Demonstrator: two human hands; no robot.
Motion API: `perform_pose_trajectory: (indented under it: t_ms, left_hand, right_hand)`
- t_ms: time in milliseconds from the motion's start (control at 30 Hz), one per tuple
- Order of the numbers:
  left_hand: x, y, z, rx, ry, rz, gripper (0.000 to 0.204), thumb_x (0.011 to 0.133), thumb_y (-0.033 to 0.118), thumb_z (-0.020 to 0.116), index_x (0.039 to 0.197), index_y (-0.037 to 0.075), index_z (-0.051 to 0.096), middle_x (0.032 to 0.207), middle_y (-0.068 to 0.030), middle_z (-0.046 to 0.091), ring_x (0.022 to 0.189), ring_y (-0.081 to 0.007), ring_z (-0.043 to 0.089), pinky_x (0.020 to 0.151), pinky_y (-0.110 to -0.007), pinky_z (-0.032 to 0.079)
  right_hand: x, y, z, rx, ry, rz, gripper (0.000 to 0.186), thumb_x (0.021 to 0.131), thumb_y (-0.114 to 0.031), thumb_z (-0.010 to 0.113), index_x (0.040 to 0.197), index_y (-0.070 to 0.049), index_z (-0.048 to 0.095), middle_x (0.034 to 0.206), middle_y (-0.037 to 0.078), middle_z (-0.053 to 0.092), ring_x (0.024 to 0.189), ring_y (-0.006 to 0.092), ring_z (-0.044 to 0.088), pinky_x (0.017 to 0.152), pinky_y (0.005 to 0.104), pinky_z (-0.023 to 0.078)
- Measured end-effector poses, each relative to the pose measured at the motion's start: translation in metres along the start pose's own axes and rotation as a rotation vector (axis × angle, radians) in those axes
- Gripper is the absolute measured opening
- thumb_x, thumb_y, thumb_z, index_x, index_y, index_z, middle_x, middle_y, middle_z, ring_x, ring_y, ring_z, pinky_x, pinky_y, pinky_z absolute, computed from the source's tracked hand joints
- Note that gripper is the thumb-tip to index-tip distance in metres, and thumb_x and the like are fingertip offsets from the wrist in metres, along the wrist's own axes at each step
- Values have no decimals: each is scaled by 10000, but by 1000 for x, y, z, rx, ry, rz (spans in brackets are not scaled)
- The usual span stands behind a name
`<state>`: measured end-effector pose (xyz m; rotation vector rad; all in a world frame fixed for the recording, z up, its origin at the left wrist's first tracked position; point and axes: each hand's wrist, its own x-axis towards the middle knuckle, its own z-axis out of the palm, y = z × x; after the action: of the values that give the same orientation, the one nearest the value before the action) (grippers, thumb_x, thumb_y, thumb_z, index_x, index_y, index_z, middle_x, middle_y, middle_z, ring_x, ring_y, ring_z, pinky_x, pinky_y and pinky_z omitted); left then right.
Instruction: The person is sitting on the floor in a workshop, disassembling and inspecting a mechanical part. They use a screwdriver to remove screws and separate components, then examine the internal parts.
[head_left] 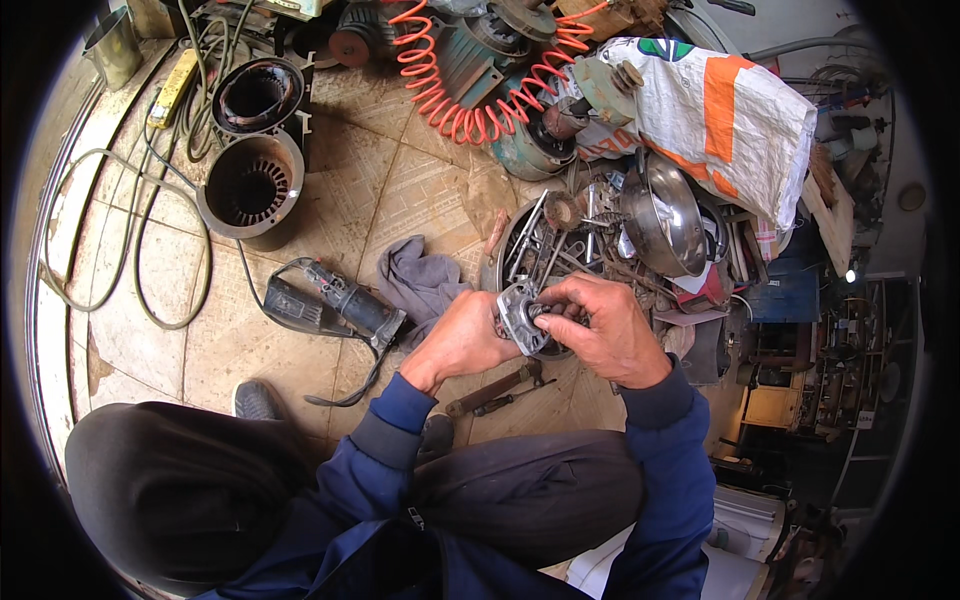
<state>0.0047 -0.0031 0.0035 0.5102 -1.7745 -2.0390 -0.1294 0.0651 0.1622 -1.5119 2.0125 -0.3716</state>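
Observation:
My left hand [465,338] is closed around the edge of a silver cast-metal housing [519,318], held up in front of my knees. My right hand [612,325] is closed too, its thumb and fingers pinching a small dark part [538,311] at the middle of the housing. What exactly that part is, I cannot make out. Behind both hands stands a round pan of tools [510,235], with wrenches and loose metal pieces in it. On the floor to the left lies a dark power tool body [345,302] with its cord, and a grey rag [420,278] is beside it.
Two motor casings [252,190] stand at the far left near looped cables [140,235]. A red coiled hose [470,125] drapes over old motors at the back. A white sack [715,125] and a steel bowl [663,215] are at the right. A hammer [495,388] lies near my foot.

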Motion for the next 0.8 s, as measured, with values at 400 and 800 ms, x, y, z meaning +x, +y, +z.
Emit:
perform_pose_trajectory:
  t_ms: [400, 800]
  left_hand:
    - [0, -1, 1, -109, -6, 8, 288, 761, 182, 857, 908, -24, 720, 745, -109, 712, 737, -33, 550, 680, -326, 528]
    - [0, -1, -1, -74, -8, 13, 291, 757, 189, 857, 911, -17, 721, 751, -123, 710, 725, -44, 570, 691, -328, 533]
  right_hand:
    - [1, -1, 2, 46, 14, -8, 236, 826, 10, 722, 1058, 49, 712, 852, 90, 668, 706, 130, 617, 654, 286, 503]
    - [1, 0, 2, 29, 14, -21, 204, 839, -48, 748, 1003, 64, 701, 803, 124, 642, 673, 184, 624, 628, 326, 502]
